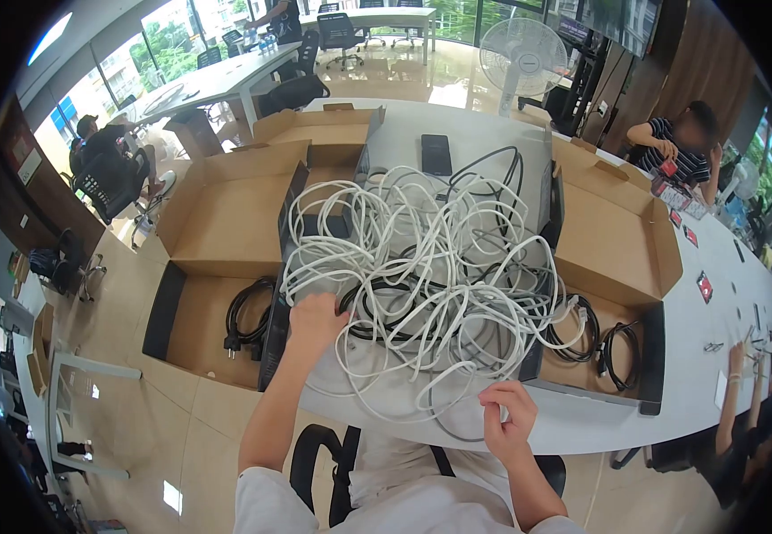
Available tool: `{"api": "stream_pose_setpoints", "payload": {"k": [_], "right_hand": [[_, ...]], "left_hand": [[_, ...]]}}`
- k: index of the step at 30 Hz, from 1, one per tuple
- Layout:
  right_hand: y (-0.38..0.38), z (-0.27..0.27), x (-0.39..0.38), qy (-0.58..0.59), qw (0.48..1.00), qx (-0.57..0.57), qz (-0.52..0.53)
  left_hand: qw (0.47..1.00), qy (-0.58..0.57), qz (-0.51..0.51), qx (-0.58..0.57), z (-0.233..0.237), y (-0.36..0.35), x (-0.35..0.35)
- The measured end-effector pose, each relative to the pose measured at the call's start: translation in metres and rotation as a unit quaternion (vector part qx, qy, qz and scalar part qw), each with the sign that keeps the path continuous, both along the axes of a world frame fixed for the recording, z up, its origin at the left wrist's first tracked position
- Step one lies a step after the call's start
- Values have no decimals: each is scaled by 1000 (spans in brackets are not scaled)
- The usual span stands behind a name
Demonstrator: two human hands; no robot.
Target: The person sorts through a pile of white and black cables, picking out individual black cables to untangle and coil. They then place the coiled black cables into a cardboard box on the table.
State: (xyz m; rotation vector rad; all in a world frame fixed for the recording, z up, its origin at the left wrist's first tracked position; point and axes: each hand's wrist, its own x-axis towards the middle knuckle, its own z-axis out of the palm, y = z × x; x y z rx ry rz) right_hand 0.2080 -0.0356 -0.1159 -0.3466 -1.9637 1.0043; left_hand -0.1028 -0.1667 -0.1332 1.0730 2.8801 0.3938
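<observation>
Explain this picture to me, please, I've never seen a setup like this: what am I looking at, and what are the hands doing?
There is no robot here, just a person's two bare hands. The single picture comes from a camera worn on their head, looking forward and down, so their own arms reach in from the bottom.

On the pale table lies a big tangle of white cables with some black ones mixed in. Behind it is a dark, flat device. Open cardboard boxes stand on both sides, and black cords lie in the left one nearest the person.

The left hand is at the tangle's left edge. The right hand is at its near right edge; its grip is unclear.
</observation>
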Motion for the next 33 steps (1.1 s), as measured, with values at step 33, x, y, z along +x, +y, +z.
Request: {"api": "stream_pose_setpoints", "payload": {"k": [33], "right_hand": [[28,84,3,76,989,108,63]], "left_hand": [[461,-669,-97,575,181,21,78]]}}
